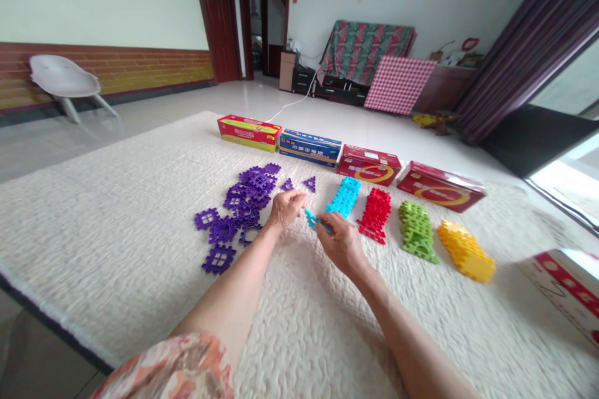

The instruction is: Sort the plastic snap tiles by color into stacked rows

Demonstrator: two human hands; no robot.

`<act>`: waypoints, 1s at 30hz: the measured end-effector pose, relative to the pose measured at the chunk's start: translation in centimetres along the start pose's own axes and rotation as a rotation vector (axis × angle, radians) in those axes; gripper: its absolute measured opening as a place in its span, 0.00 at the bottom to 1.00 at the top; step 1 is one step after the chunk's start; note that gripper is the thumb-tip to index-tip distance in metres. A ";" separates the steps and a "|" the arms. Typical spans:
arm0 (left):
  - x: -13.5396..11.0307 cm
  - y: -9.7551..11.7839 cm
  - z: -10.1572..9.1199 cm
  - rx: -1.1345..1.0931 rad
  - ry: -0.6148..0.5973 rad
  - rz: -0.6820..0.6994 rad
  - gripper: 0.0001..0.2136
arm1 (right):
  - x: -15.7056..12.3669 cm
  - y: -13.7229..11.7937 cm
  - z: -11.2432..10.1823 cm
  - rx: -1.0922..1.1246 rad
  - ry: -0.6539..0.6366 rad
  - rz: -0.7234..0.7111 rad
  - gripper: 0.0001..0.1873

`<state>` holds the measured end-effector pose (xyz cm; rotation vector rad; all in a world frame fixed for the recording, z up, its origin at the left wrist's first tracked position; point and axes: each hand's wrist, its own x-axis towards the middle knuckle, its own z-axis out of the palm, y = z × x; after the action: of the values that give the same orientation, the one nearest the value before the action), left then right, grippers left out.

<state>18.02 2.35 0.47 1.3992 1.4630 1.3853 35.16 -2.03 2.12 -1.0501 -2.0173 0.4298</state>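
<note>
My right hand (pixel 344 242) pinches a light-blue interlocking toy tile (pixel 311 219), seen nearly edge-on and partly covered by the fingers. Close to the tile's left end, my left hand (pixel 287 209) is closed, thumb and fingers pressed together; what lies between them is too small to tell. Just beyond the right hand is a row of overlapping light-blue tiles (pixel 345 196). To the left lies a loose spread of purple tiles (pixel 253 190), some with window-like cutouts. Two purple triangle pieces (pixel 309 184) sit past my hands.
Rows of red (pixel 375 215), green (pixel 416 230) and yellow tiles (pixel 465 250) lie to the right on the cream quilted mat (pixel 154 224). Behind stand a red-green box (pixel 249 133), a blue box (pixel 309 147) and two red boxes (pixel 369 165). A white-red box (pixel 566 287) is at far right.
</note>
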 end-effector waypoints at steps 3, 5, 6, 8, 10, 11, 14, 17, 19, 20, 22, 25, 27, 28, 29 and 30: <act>-0.5 0.8 -0.5 -0.305 -0.265 -0.100 0.18 | 0.3 0.6 0.3 0.230 0.127 0.221 0.11; -0.9 1.1 -0.7 -0.442 -0.457 -0.158 0.19 | 0.5 0.7 0.3 0.398 0.143 0.320 0.15; -1.0 1.2 -0.6 -0.478 -0.524 -0.180 0.18 | 0.6 0.6 0.2 0.466 0.142 0.349 0.17; -1.2 1.4 -0.5 -0.497 -0.584 -0.198 0.18 | 0.7 0.4 0.0 0.559 0.131 0.370 0.18; -1.2 1.5 -0.2 -0.480 -0.585 -0.188 0.16 | 0.8 0.0 -0.3 0.597 0.104 0.350 0.18; -1.2 1.6 -0.2 -0.469 -0.574 -0.178 0.15 | 0.8 -0.1 -0.6 0.592 0.093 0.335 0.17; -0.9 1.8 -0.4 -0.454 -0.496 -0.163 0.14 | 1.0 0.0 -1.4 0.532 0.158 0.317 0.16; -0.6 2.1 -0.7 -0.430 -0.382 -0.141 0.15 | 1.1 0.9 -2.2 0.503 0.338 0.345 0.16; -0.6 2.3 -0.7 -0.330 -0.360 -0.088 0.15 | 1.1 1.7 -2.4 0.498 0.418 0.351 0.15; -0.7 2.5 -0.6 -0.251 -0.372 -0.047 0.15 | 1.1 2.1 -2.4 0.491 0.437 0.348 0.15; -1.0 2.7 -0.2 -0.068 -0.423 0.051 0.13 | 1.0 2.7 -2.3 0.472 0.445 0.334 0.15; -1.5 2.9 0.5 0.138 -0.493 0.203 0.16 | 0.9 3.2 -2.0 0.436 0.430 0.311 0.15; -1.7 2.8 0.8 0.218 -0.517 0.288 0.18 | 0.8 3.4 -1.9 0.416 0.432 0.304 0.15; -1.7 2.8 0.9 0.253 -0.528 0.321 0.18 | 0.8 3.5 -1.9 0.412 0.435 0.303 0.15; -1.7 2.7 0.9 0.287 -0.538 0.350 0.18 | 0.8 3.6 -1.8 0.414 0.439 0.301 0.15; -1.7 2.7 1.0 0.317 -0.547 0.371 0.18 | 0.8 3.6 -1.7 0.421 0.440 0.296 0.15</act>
<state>19.92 0.53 2.50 2.1323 1.1194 0.8739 38.15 0.72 1.40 -1.0642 -1.3164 0.6785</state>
